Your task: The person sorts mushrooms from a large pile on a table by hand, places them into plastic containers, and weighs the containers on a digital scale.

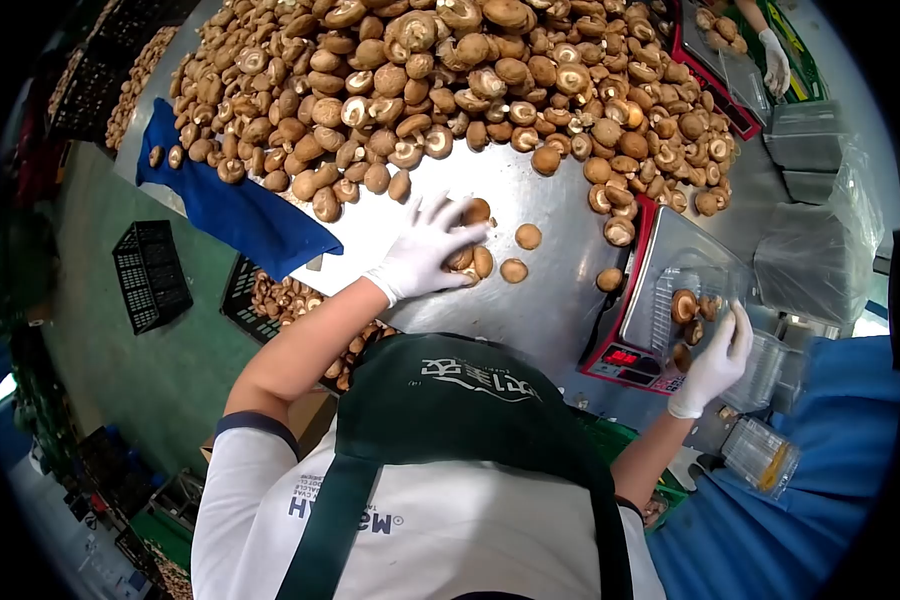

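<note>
L hand (pixel 418 262), gloved, is center-left of frame, palm down w/ fingers spread wide over a small cluster of shiitake (pixel 482 262); caps show past the fingertips & under the palm, can't tell if any is gripped. Two loose caps (pixel 528 236) lie just R of it on the steel bench (pixel 560 305). Big shiitake pile (pixel 420 75) fills top center, above the L hand. R hand (pixel 715 368), also gloved, is lower R, fingers partly curled at the edge of a clear plastic tray (pixel 662 315) on the red-framed scale (pixel 660 243); a few shiitake sit inside, one near the thumb. Can't tell if it's gripping.
</note>
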The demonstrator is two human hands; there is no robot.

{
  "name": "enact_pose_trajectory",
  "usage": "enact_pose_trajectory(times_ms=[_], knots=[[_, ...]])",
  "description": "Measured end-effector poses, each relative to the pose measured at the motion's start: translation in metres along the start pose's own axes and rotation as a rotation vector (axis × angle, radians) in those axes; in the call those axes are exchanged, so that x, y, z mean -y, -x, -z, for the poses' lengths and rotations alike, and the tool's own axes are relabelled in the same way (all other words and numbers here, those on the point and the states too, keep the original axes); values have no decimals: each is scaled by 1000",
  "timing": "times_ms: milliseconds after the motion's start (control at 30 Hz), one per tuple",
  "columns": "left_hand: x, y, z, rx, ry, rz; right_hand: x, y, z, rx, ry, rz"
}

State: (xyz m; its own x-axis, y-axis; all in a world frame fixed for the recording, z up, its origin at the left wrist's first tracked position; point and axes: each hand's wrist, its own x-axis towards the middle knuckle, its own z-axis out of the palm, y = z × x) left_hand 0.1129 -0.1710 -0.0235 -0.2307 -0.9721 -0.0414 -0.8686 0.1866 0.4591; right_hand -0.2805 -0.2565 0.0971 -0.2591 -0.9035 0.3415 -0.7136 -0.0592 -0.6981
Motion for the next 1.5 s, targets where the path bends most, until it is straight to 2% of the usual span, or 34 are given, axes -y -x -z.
enact_pose_trajectory(times_ms=[67, 100, 167, 200, 233, 300, 333, 367, 600, 700, 833, 1000, 1033, 1100, 1167, 1267, 1367, 1500], knots=[[-7, -13, -2, 5, -5, -159, 29, 17, -30, 150, -164, 85], [-1, -20, -14, 13, 4, -245, 44, 26, -47, 293, -187, 214], [-8, -30, -14, 39, 158, -70, 54, 49, -85, 541, -229, 284], [-13, -37, -3, 43, 237, 29, 50, 59, -102, 586, -228, 278], [-11, -39, -4, -67, 387, 104, 45, 69, -117, 633, -227, 272], [-16, -37, 6, -48, 719, 337, 45, 87, -137, 736, -376, 14], [-20, -35, 18, 12, 799, 427, 50, 93, -143, 763, -441, -78], [-21, -32, 17, -9, 841, 433, 55, 97, -146, 794, -464, -97], [-22, -15, -4, -41, 1271, 385, 81, 111, -159, 847, -488, 33], [-28, -8, -7, -11, 1490, 433, 85, 113, -155, 864, -503, 47], [-27, 0, -16, 58, 1602, 471, 83, 113, -152, 910, -458, 72], [-31, 13, -5, 32, 1539, 468, 76, 105, -147, 884, -444, 40], [-28, 20, -1, -77, 1417, 477, 65, 99, -145, 837, -398, 47], [-13, 38, 12, -239, 1121, 571, 35, 85, -147, 792, -324, -97], [10, 60, 12, -373, 569, 436, -17, 76, -154, 833, -310, -156], [22, 80, 3, -173, 225, 353, -45, 75, -161, 972, -195, -88], [25, 70, -16, -101, 136, 273, -20, 79, -168, 1033, 1, 254], [30, 11, -13, -88, 72, 182, 22, 74, -187, 1222, -25, 145]])
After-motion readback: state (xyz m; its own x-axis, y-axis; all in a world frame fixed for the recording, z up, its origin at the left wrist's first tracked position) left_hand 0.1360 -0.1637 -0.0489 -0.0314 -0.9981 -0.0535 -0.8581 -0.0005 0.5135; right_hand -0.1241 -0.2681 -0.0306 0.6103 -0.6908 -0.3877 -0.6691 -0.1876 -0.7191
